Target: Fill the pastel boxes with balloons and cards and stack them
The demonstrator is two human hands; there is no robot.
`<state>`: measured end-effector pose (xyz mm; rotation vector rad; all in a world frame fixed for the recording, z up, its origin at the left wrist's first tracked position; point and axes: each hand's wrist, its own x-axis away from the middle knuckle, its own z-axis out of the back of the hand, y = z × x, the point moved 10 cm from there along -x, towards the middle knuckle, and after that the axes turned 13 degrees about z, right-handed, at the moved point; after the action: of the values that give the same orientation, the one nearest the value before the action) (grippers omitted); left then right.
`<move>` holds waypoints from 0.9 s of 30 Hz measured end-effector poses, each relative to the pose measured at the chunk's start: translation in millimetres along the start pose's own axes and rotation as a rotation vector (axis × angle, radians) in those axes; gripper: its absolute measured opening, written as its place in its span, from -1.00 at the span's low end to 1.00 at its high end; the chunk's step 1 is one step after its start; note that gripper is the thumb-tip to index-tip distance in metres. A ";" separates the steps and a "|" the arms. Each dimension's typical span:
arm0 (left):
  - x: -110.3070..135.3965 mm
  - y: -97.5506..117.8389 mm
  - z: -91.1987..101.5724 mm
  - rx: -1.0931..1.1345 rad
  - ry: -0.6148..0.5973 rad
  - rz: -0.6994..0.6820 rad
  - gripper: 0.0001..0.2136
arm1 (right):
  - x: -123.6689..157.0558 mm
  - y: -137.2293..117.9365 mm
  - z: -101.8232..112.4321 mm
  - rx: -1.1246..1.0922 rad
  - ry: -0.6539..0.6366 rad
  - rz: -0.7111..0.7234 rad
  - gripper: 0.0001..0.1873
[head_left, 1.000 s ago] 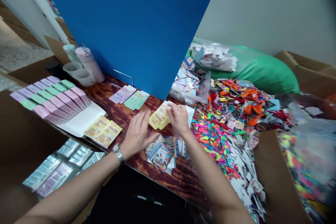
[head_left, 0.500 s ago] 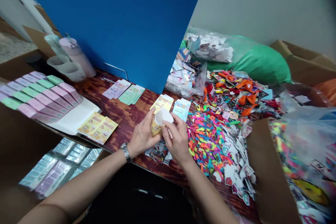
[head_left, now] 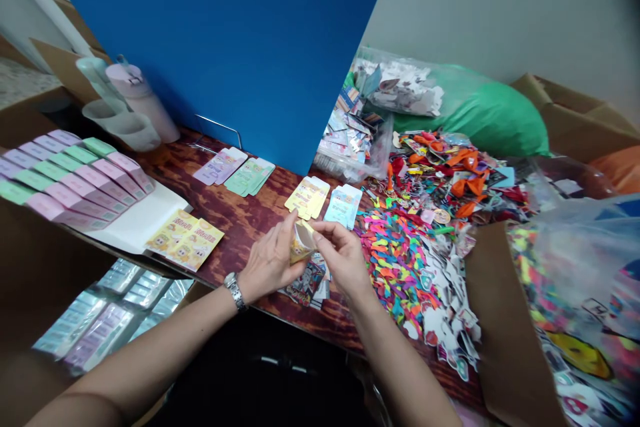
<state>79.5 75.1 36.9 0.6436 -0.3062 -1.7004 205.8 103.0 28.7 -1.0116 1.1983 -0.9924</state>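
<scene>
Both my hands meet over the near part of the wooden table (head_left: 240,220). My left hand (head_left: 270,260) and my right hand (head_left: 340,257) pinch a small yellow card box (head_left: 301,244) between them, its flaps partly folded. A watch sits on my left wrist. Under the hands lies a small stack of picture cards (head_left: 307,283). Just beyond them lie a stack of flat yellow box blanks (head_left: 307,197) and a stack of light-blue ones (head_left: 343,205).
Pink and green folded boxes (head_left: 70,177) stand in rows on the left, with two yellow flats (head_left: 185,239) near them. Pink and green blanks (head_left: 235,170) lie by the blue board (head_left: 225,40). Heaps of coloured stickers (head_left: 400,260) cover the right; cups (head_left: 125,120) stand far left.
My right hand took a yellow blank from the stack and brought it nearer. Both hands now hold it and have folded it smaller. The view shifted slightly left.
</scene>
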 end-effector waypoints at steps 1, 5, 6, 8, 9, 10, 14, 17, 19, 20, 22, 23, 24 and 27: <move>-0.3 -0.7 -2.1 -0.025 -0.018 0.015 -0.17 | 0.1 -5.8 0.6 0.088 -0.009 0.036 -0.83; -1.5 1.0 -3.9 -0.169 -0.026 0.027 -0.12 | 4.8 -42.9 -5.9 0.449 -0.050 0.292 -0.83; -1.8 1.5 -2.7 -0.210 -0.014 0.027 -0.11 | 7.5 -51.1 -8.7 0.503 -0.050 0.359 -0.79; -1.9 2.0 -1.0 -0.277 0.000 0.030 -0.10 | 13.6 -59.0 -12.7 0.563 -0.036 0.441 -0.73; -1.7 2.4 -0.8 -0.302 0.001 0.030 -0.09 | 16.8 -58.6 -13.8 0.577 -0.024 0.456 -0.70; -1.3 3.0 -0.9 -0.322 0.000 0.029 -0.09 | 20.0 -56.5 -15.1 0.586 -0.014 0.464 -0.67; 1.8 5.7 -4.7 -0.365 -0.021 0.020 -0.11 | 35.0 -46.2 -23.7 0.607 -0.009 0.525 -0.54; 3.8 6.0 -8.7 -0.382 -0.050 0.021 -0.15 | 43.0 -41.3 -31.9 0.589 -0.055 0.550 -0.46; 4.1 6.1 -9.2 -0.392 -0.052 0.020 -0.15 | 43.7 -36.6 -35.2 0.555 -0.093 0.501 -0.46; 4.0 6.7 -9.2 -0.392 -0.054 0.015 -0.15 | 43.2 -34.8 -35.6 0.536 -0.100 0.471 -0.46; 3.2 7.2 -8.4 -0.381 -0.062 0.006 -0.15 | 41.6 -34.0 -36.0 0.503 -0.104 0.449 -0.47; 2.7 7.0 -8.0 -0.370 -0.071 -0.001 -0.16 | 40.3 -33.8 -35.8 0.481 -0.104 0.450 -0.49; 2.4 7.3 -7.0 -0.357 -0.078 -0.018 -0.16 | 38.2 -31.8 -34.0 0.453 -0.097 0.442 -0.51; 2.9 11.3 8.4 -0.272 0.010 -0.125 -0.14 | 28.4 -6.2 -11.7 0.284 0.035 0.254 -0.59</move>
<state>83.6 68.4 49.0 0.4776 -0.0258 -1.8174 196.6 73.1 26.8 -0.6052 1.1437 -0.9488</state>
